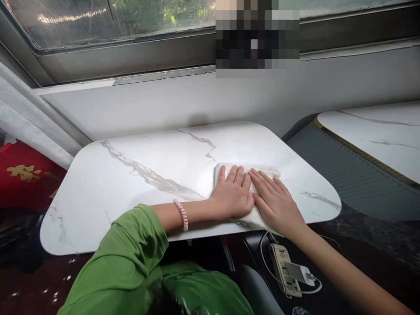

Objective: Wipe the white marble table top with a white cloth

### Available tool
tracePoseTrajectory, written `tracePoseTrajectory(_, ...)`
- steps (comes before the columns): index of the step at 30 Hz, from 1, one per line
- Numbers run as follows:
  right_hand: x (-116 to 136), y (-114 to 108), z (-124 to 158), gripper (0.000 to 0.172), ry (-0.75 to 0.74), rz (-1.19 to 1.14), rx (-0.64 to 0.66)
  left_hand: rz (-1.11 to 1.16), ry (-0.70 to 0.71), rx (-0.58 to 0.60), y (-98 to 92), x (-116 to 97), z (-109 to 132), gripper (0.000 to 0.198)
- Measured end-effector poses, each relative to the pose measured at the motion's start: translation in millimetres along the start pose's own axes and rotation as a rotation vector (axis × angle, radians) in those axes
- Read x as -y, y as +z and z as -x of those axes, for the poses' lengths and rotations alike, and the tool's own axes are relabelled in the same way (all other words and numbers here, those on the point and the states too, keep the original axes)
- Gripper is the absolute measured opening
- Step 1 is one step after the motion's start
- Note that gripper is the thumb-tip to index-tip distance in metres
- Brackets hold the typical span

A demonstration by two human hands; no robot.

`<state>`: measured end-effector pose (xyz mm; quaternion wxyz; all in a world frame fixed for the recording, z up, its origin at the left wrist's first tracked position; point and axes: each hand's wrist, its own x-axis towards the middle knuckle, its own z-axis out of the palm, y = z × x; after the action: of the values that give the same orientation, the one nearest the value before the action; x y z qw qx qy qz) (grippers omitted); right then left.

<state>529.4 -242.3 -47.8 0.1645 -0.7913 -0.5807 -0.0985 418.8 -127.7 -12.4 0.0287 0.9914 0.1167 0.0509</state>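
Observation:
A white folded cloth (pixel 226 167) lies flat near the front right edge of a white marble-patterned table (pixel 157 157). Both of my hands rest on it. My left hand (pixel 231 194) presses the cloth with its fingers stretched forward and slightly spread. Close beside it, my right hand (pixel 277 203) lies palm down on the right part of the cloth, fingers straight and pointing up and left. The two hands touch or nearly touch at the middle of the cloth. A pink coiled band (pixel 181 215) circles my left wrist.
Below the table's front edge sits a power strip (pixel 285 269) with a plugged-in charger and white cable. A second marble-patterned table (pixel 387 135) stands at the right. A red bag (pixel 28 175) and a white curtain (pixel 29 96) are at the left. A wall and window (pixel 131 22) run behind.

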Motion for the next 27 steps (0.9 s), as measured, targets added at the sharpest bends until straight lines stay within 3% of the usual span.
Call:
tracePoseTrajectory(6,5,2,-8,0.059,-0.003,-0.004,-0.018,0.020,-0.007,0.014,-3.1,6,0,0.057)
tracePoseTrajectory(10,1,12,-36,0.058,-0.006,-0.015,-0.022,0.023,-0.054,0.008,0.5,24,-14,0.057)
tracePoseTrajectory(13,1,24,-74,0.057,0.011,-0.008,0.008,0.008,-0.112,-0.024,4.8,52,-37,0.055)
tracePoseTrajectory(21,8,63,-203,0.056,0.089,0.027,0.076,0.011,-0.239,-0.062,4.2,154,-105,0.050)
tracePoseTrajectory(24,4,74,-230,0.056,0.064,-0.025,0.070,0.014,-0.300,-0.096,4.1,173,-118,0.048)
tracePoseTrajectory(27,-1,80,-241,0.055,0.022,-0.046,0.039,0.017,-0.321,-0.114,5.6,179,-123,0.047)
